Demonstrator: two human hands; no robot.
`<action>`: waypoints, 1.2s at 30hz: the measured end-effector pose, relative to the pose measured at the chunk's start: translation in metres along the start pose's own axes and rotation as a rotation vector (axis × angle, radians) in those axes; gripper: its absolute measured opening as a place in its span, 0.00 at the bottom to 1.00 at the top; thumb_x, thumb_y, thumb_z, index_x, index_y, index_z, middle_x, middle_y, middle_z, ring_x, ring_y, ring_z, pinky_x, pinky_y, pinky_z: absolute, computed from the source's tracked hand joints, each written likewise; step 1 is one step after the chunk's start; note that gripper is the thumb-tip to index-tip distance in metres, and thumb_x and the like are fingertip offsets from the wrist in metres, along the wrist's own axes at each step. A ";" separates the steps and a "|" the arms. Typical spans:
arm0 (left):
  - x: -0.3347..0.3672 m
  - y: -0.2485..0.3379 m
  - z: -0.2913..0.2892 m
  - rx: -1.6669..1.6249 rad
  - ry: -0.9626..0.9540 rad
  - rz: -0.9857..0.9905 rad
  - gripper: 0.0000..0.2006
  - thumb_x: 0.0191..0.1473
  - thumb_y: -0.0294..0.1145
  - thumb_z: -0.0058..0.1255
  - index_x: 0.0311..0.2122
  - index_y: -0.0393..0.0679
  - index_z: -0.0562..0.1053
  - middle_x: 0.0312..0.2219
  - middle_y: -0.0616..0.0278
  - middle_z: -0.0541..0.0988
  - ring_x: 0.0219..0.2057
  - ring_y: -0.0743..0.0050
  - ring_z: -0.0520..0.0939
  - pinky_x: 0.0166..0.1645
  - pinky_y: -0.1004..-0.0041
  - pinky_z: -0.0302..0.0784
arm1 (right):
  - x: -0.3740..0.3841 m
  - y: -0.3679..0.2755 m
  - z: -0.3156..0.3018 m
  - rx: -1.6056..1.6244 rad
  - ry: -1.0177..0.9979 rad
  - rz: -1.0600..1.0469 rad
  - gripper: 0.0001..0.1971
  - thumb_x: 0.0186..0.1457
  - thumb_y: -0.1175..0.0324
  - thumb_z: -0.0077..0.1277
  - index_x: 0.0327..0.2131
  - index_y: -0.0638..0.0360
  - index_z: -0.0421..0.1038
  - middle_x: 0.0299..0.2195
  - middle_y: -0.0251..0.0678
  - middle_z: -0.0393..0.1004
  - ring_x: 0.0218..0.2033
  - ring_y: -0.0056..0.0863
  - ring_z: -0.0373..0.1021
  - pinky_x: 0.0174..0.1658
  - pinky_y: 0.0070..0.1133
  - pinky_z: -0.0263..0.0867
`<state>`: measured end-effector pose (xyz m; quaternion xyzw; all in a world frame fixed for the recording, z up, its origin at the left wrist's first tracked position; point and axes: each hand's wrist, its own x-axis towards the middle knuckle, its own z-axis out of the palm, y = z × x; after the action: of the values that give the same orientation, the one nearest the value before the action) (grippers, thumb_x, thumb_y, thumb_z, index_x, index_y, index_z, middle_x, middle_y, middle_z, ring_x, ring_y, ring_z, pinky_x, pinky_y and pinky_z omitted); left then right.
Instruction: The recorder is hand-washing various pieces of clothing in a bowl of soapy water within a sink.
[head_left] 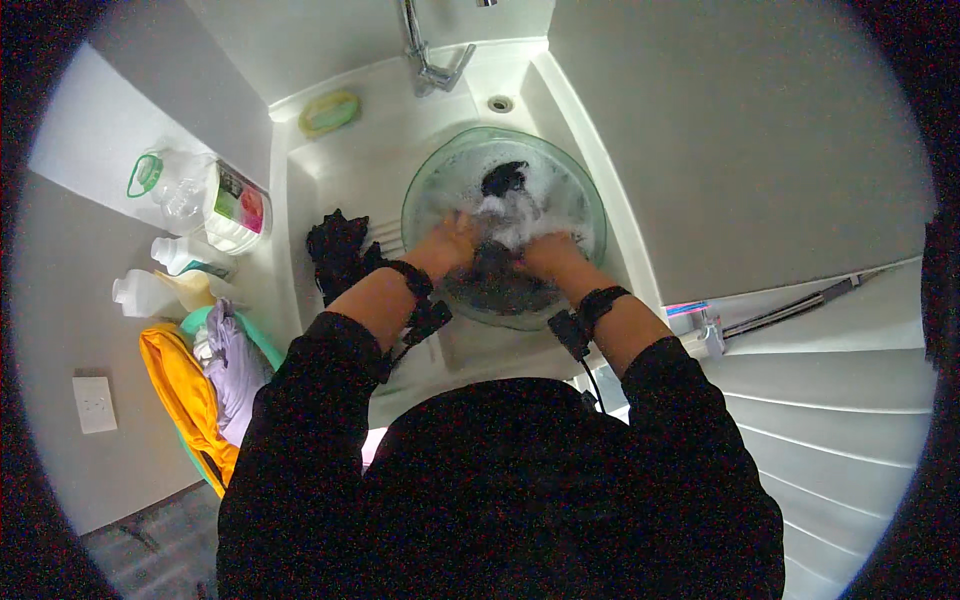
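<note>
A round, clear greenish basin (590, 200) of sudsy water stands in the white sink. Black cloth (497, 268) lies in the water between my hands, and a dark piece (504, 179) pokes through the foam (530, 212) farther back. My left hand (453, 243) is closed on the cloth from its left side. From the right, my right hand (549, 256) closes on the same cloth, its fingertips lost in suds. Left of the basin, a crumpled black garment (340, 250) rests on the ribbed part of the sink. Black straps with small devices circle both wrists.
A chrome faucet (432, 72) rises behind the basin, near a drain hole (500, 104). A yellow-green oval dish (329, 113) sits in the back left corner. Bottles, including a big clear jug (180, 190), line the left ledge above a green tub holding orange (180, 380) and lilac cloth (232, 365).
</note>
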<state>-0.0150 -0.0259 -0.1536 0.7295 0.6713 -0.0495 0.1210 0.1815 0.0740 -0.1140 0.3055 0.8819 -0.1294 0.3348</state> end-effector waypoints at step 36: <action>0.024 -0.040 -0.084 -0.969 0.265 -0.569 0.30 0.61 0.54 0.39 0.33 0.30 0.75 0.32 0.37 0.79 0.35 0.36 0.81 0.45 0.50 0.74 | -0.032 -0.016 0.011 0.120 0.212 -0.220 0.30 0.39 0.51 0.62 0.46 0.54 0.74 0.42 0.44 0.76 0.45 0.36 0.72 0.50 0.28 0.66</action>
<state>-0.0604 0.0208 -0.0828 0.3815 0.7966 0.3248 0.3382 0.1957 0.0420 -0.1007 0.2383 0.9311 -0.1848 0.2051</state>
